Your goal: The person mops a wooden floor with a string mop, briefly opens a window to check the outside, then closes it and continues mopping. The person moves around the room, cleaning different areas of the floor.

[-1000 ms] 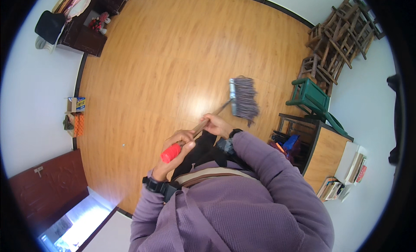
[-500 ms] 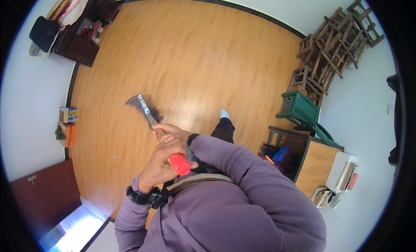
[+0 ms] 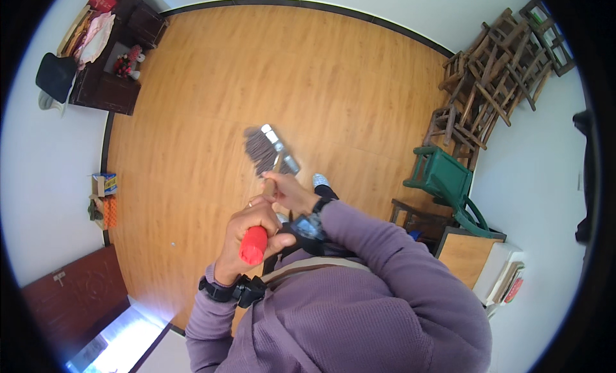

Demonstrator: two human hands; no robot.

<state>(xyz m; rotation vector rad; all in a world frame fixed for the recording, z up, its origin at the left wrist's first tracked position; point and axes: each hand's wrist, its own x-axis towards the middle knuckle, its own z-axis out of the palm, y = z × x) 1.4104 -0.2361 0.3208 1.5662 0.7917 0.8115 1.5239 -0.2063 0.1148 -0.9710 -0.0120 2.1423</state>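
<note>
A mop (image 3: 261,149) with dark grey strands and a silver clamp head rests on the wooden floor ahead of me. Its handle runs back toward my body and ends in a red grip (image 3: 254,244). My left hand (image 3: 247,230) is closed round the handle just below that red end. Lower down the shaft, closer to the mop head, my right hand (image 3: 287,192) is wrapped round the handle. Both wrists carry black bands. The strands fan out to the left of the clamp.
Stacked wooden stools (image 3: 497,71) and a green chair (image 3: 443,174) stand along the right wall, beside a wood-topped cabinet (image 3: 468,254). A dark cabinet (image 3: 106,90) is at the far left. Small boxes (image 3: 106,183) sit by the left wall. My shoe (image 3: 320,180) is near the mop.
The mop head has swept to the right across the floor, and its strands now trail on the left. My right hand has moved right with the shaft; the red end has shifted slightly left.
</note>
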